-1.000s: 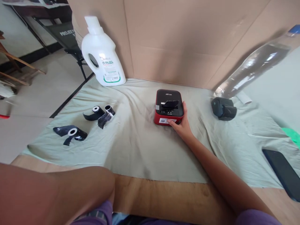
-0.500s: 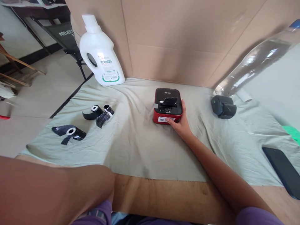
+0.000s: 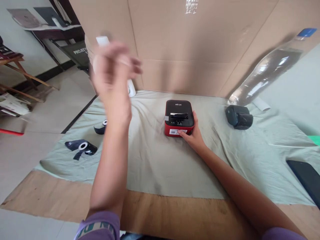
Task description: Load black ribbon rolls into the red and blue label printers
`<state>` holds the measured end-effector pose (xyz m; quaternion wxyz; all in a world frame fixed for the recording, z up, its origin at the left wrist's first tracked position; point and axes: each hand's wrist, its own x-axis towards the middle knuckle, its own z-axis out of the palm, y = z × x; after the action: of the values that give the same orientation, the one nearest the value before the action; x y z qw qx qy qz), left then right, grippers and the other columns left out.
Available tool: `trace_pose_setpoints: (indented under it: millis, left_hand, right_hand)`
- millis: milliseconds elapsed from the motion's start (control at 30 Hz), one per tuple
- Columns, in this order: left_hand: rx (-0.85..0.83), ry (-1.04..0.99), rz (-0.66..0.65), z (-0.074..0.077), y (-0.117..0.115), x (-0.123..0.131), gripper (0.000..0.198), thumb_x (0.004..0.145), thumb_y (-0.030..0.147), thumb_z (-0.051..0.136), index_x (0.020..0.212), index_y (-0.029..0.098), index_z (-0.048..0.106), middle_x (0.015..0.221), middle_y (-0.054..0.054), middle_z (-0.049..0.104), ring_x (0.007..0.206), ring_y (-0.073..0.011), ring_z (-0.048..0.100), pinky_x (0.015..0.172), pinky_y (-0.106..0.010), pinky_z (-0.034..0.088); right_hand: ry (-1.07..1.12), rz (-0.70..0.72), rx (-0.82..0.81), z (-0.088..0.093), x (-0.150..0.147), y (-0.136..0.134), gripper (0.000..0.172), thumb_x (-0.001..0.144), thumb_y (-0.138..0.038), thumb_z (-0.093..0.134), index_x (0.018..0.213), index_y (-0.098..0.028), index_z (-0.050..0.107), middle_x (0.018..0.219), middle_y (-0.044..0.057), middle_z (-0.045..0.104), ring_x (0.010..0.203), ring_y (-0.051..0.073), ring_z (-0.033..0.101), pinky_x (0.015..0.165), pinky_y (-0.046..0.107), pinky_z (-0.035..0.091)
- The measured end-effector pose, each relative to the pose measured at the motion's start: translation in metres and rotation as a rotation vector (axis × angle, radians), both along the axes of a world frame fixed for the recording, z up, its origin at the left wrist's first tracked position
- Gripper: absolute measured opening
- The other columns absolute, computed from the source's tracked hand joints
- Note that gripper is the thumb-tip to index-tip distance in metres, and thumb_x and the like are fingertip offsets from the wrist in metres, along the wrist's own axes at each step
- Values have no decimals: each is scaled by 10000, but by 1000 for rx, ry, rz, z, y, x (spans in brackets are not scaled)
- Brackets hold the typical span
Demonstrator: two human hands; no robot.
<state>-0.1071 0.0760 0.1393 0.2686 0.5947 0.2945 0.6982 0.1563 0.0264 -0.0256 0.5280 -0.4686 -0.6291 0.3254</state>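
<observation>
A small red and black label printer (image 3: pixel 179 116) sits in the middle of a pale green cloth (image 3: pixel 155 156). My right hand (image 3: pixel 192 135) grips its right front corner, thumb along the front face. My left hand (image 3: pixel 112 75) is raised in the air in front of the white detergent bottle (image 3: pixel 130 88), blurred by motion, so its fingers cannot be read. Black label rolls with white cores (image 3: pixel 81 147) lie on the cloth at the left; another roll (image 3: pixel 100 127) is partly hidden behind my left forearm.
A second black device (image 3: pixel 238 116) sits at the right under a leaning clear plastic bottle (image 3: pixel 270 71). A dark phone (image 3: pixel 306 180) lies at the right edge. A cardboard wall (image 3: pixel 187 46) stands behind. A folding chair and wooden furniture are on the floor at left.
My left arm has lifted from resting low in front to upright in the air, covering most of the white bottle. The camera has tilted. My right hand stays on the printer.
</observation>
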Motion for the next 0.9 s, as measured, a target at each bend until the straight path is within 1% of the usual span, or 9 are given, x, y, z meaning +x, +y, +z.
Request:
trace_pose_setpoints:
  millis: [67,167,233,300,367,500,633,800,900]
  left_hand:
    - [-196,88,-100,-28,20,12,446,746,296,768,1153,254,589,1130,-31,654,1135,-224,606,1026,-444,486]
    - [-699,184,-363,-85,41,28,799,679,228,711,1427,262,435,1474,-94,491,1385,-284,447,1131,-491,381]
    - [-829,168,-510,-114,45,35,959,647,200,649,1529,321,292,1610,-64,319,1472,-288,330,1174,-498,314]
    - [-856,114,-634,-129,42,39,1022,628,193,602,1557,379,216,1645,-4,248,1496,-284,287,1200,-507,263]
    - [-842,50,-718,-133,37,41,1026,629,197,587,1559,404,207,1640,41,259,1495,-273,290,1219,-499,223]
    - [-813,-53,-794,-132,32,43,965,672,228,593,1554,406,244,1622,80,301,1492,-245,293,1242,-453,172]
    - [-773,-38,-851,-132,32,45,938,711,217,613,1557,399,252,1611,75,330,1485,-237,301,1242,-431,170]
    - [-770,-32,-836,-134,32,48,982,686,188,608,1562,409,223,1587,69,378,1451,-257,359,1208,-451,242]
    - [-786,-62,-792,-136,31,51,1007,674,182,599,1563,425,193,1606,84,336,1449,-257,363,1198,-451,260]
  right_hand:
    - [-9,1,12,1,0,0,1111,739,-436,814,1590,-312,111,1597,76,341,1458,287,364,1225,500,277]
    - [-28,-14,21,5,-1,-2,1104,735,-446,813,1589,-286,131,1598,94,334,1464,297,348,1226,512,265]
    - [-31,-21,24,7,-2,-3,1099,731,-447,815,1585,-278,145,1603,101,320,1467,300,340,1224,518,266]
    - [-24,-10,21,10,-2,-4,1086,742,-440,808,1584,-285,141,1603,101,318,1458,295,355,1212,516,293]
    - [-17,6,16,11,-3,-5,1067,758,-432,795,1584,-295,134,1600,98,322,1445,287,375,1197,508,324]
    - [-26,1,16,10,-2,-3,1074,752,-436,797,1585,-292,135,1604,101,312,1458,285,349,1204,509,312]
    - [-27,4,-12,6,-1,-1,1102,751,-445,794,1589,-300,93,1604,102,313,1454,288,357,1200,524,314]
    - [-40,-5,-20,6,-1,-1,1100,745,-438,795,1587,-296,102,1600,104,322,1456,291,356,1206,527,300]
    - [-50,-14,-20,8,-1,-1,1104,743,-451,791,1589,-293,99,1600,109,322,1455,300,358,1204,536,296]
